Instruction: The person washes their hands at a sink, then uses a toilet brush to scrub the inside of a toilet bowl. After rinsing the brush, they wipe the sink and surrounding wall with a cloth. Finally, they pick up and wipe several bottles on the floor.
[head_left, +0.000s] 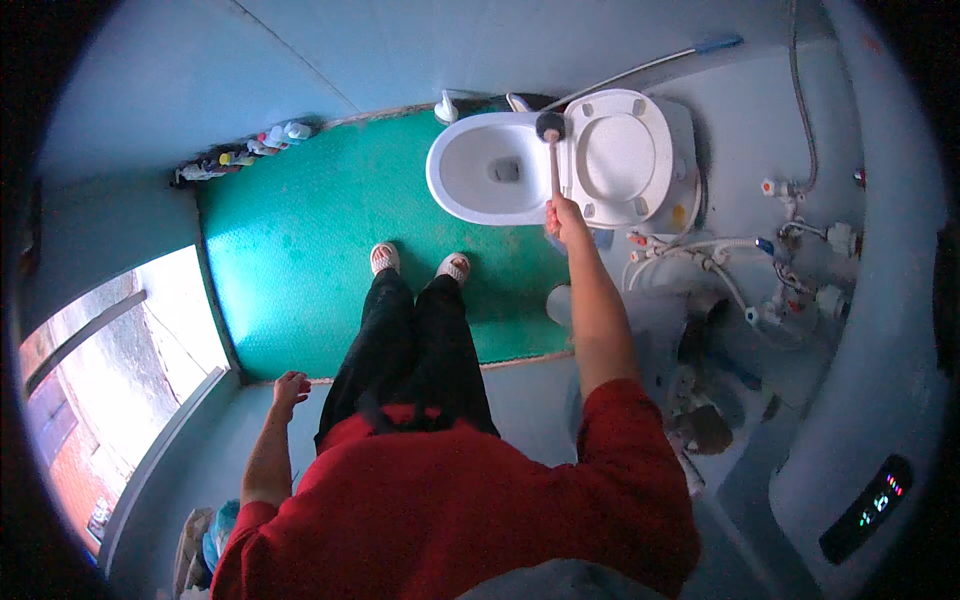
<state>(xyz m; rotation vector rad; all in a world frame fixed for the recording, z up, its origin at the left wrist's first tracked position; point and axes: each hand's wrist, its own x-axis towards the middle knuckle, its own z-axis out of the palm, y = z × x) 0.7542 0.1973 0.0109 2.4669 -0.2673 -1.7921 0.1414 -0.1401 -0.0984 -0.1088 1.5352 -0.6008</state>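
Note:
My right hand (564, 216) grips the handle of a toilet brush (554, 161). Its dark round head is over the back of the white toilet bowl (454, 136), close to the seat hinge. The raised white toilet seat and lid (660, 154) lean back against the cistern (684, 139). Inside the bowl, the drain opening is visible. My left hand (291, 388) hangs low beside my left thigh, away from the toilet, its fingers loosely bent and nothing seen in it.
A green textured floor (315, 225) surrounds my feet. Several bottles (262, 142) stand along the wall. A long pole with a blue end (637, 69) leans behind the toilet. Hoses and valves (701, 255) crowd the right side; a lit display panel (866, 510) and a bright window (142, 352) flank me.

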